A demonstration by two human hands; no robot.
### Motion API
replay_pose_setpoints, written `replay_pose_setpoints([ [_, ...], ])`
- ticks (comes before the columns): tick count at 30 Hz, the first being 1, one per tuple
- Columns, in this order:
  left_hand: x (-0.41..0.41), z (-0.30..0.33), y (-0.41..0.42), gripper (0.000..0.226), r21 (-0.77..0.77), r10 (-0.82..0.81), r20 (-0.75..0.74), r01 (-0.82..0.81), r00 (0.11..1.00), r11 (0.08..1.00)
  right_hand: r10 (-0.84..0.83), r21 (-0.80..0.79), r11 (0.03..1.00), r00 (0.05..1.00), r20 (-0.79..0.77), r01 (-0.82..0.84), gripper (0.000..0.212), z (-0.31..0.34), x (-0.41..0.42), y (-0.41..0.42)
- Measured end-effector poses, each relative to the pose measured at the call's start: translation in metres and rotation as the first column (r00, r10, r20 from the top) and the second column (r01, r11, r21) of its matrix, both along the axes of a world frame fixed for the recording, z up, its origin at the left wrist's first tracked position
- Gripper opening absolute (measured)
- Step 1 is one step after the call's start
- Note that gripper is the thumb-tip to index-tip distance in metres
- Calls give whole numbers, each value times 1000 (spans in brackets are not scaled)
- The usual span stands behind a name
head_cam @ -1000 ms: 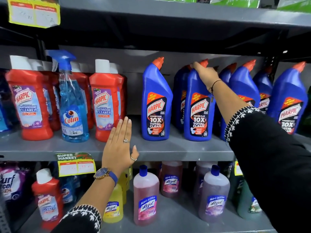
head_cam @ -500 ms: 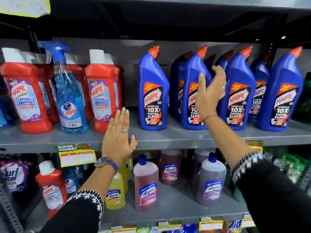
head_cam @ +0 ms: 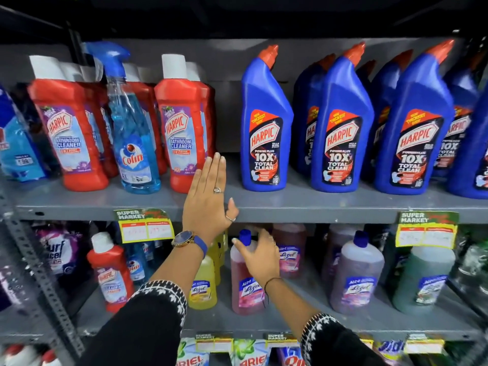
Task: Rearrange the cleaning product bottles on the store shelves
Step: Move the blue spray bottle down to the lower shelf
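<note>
At the centre of the frame the left hand (head_cam: pixel 208 200) is held flat with fingers together and extended, gripping nothing, in front of the edge of the grey metal upper shelf (head_cam: pixel 303 207). Just below and to its right, the right hand (head_cam: pixel 260 256) is cupped with fingers spread around the shoulder of a pink Lizol bottle with a blue cap (head_cam: pixel 244 283), touching it but not visibly clamped. That bottle stands upright on the lower shelf between a yellow Lizol bottle (head_cam: pixel 202 283) and a purple-tinted Lizol bottle (head_cam: pixel 355 276). Above, red Harpic bathroom-cleaner bottles (head_cam: pixel 182 133) (a blue Colin spray bottle (head_cam: pixel 133 143) among them) fill the left; blue Harpic toilet-cleaner bottles (head_cam: pixel 265 133) line the right.
</note>
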State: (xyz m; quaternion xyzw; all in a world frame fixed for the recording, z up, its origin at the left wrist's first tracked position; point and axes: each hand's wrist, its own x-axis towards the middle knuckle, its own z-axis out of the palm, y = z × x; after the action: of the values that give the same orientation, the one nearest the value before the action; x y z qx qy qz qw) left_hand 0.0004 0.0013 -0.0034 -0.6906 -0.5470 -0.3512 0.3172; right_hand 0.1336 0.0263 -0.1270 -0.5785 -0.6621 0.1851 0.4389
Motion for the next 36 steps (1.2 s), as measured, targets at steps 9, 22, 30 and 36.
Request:
replay_pose_setpoints([
  [9,-2,-2,3,81,33,7,-12,-6,1000,999,57,-195,980,992,117,-33,41,6,-4,27],
  [22,0,-3,2,79,60,11,-4,-10,1000,998,-82,-187,976,983,163,113,31,16,91,34],
  [30,3,-1,0,81,65,20,16,-21,1000,998,-71,-176,980,990,124,92,35,6,108,42],
  [36,7,0,-3,82,34,9,54,-10,998,999,-93,33,996,981,172,88,36,-14,115,38],
])
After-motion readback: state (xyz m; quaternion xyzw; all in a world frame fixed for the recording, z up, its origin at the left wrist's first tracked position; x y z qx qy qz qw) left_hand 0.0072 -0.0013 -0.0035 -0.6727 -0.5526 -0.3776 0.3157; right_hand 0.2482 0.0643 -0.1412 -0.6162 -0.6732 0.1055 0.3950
